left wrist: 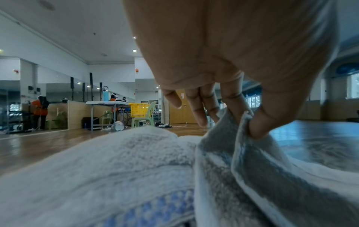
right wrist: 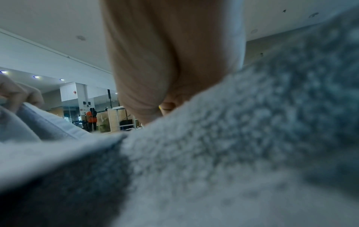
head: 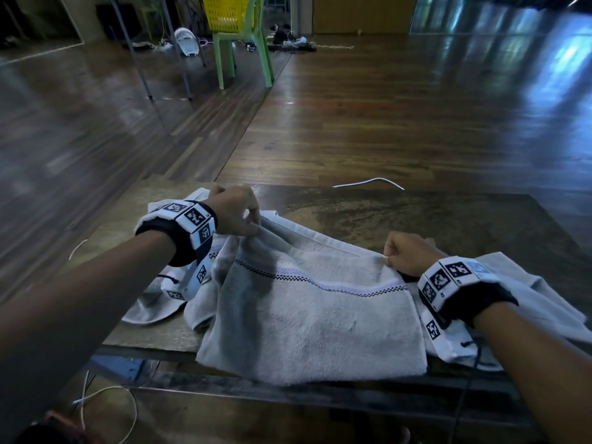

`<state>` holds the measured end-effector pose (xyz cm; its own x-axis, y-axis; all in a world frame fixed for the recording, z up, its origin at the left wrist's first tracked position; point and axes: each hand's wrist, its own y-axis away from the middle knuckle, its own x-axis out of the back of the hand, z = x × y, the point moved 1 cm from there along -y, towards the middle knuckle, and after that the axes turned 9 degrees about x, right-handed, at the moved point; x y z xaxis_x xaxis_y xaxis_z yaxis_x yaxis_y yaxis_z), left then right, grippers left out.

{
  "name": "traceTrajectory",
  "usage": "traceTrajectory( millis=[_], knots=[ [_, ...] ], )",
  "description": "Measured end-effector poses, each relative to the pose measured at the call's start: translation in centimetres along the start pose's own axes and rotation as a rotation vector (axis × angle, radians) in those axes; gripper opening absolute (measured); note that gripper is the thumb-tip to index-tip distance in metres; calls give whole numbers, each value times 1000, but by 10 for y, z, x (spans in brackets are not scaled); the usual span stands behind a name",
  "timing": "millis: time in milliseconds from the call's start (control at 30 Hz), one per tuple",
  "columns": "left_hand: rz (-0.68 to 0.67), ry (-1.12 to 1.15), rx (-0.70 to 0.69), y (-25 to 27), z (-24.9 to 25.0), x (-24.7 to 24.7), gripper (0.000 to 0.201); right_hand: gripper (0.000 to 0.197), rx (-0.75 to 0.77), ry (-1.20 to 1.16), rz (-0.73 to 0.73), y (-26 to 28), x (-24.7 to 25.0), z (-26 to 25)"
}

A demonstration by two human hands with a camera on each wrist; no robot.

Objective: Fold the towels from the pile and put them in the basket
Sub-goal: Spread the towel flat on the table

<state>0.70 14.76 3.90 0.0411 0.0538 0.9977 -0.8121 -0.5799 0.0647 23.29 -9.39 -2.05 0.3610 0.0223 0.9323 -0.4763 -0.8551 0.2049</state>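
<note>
A grey towel (head: pixel 307 318) with a checkered stripe lies across the near side of the dark table (head: pixel 432 216), its front edge hanging over. My left hand (head: pixel 237 213) pinches its far left corner between thumb and fingers; the left wrist view shows the towel edge (left wrist: pixel 240 138) caught in that pinch. My right hand (head: pixel 407 254) grips the far right corner, knuckles up. The right wrist view is mostly filled by blurred towel (right wrist: pixel 213 161) below my right hand (right wrist: pixel 155 76). More grey towels (head: pixel 528 299) lie under and beside this one. The yellow basket (head: pixel 229 11) sits on a green chair far ahead.
The green plastic chair (head: pixel 243 56) stands on the wooden floor well beyond the table. White cables (head: pixel 368 182) trail past the table's far edge and below its near left side. A folding table (left wrist: pixel 108 104) and people in orange stand in the background.
</note>
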Motion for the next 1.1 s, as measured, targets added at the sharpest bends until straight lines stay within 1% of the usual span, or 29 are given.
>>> traceTrajectory(
  millis=[67, 100, 200, 300, 400, 533, 633, 733, 833, 967, 1033, 1100],
  knots=[
    [-16, -38, -1, 3, 1, 1, 17, 5, -22, 16, -1, -1, -1, 0],
    [-21, -56, -5, 4, 2, 2, 18, 3, -24, 36, -7, -2, -1, -1],
    [-33, -138, -23, 8, 7, 4, 16, 14, -28, 62, -30, -2, 1, -3],
    [-57, -218, -26, 10, 10, 5, 17, 12, -13, 36, -30, 0, 6, -4],
    [-34, -171, -22, 10, 8, 7, 15, 15, -3, -15, -31, 3, 9, -2],
    [32, 17, 1, 15, 2, 10, 11, 23, 47, -98, -15, 7, 11, 3],
    [124, 115, 20, 25, -2, 17, 4, 13, 78, -158, 76, 17, 20, 1],
    [166, 199, 30, 41, -4, 27, 9, 14, 104, -237, 209, 36, 33, -3],
    [200, 250, 33, 65, -7, 42, 16, 14, 183, -287, 326, 67, 45, -12],
    [250, 333, -5, 110, -8, 65, 9, 13, 277, -274, 518, 117, 60, -24],
    [255, 381, -13, 134, -12, 74, 10, 12, 311, -280, 563, 141, 64, -30],
    [242, 412, -29, 155, -19, 82, 13, 13, 343, -289, 568, 162, 66, -36]
  ],
)
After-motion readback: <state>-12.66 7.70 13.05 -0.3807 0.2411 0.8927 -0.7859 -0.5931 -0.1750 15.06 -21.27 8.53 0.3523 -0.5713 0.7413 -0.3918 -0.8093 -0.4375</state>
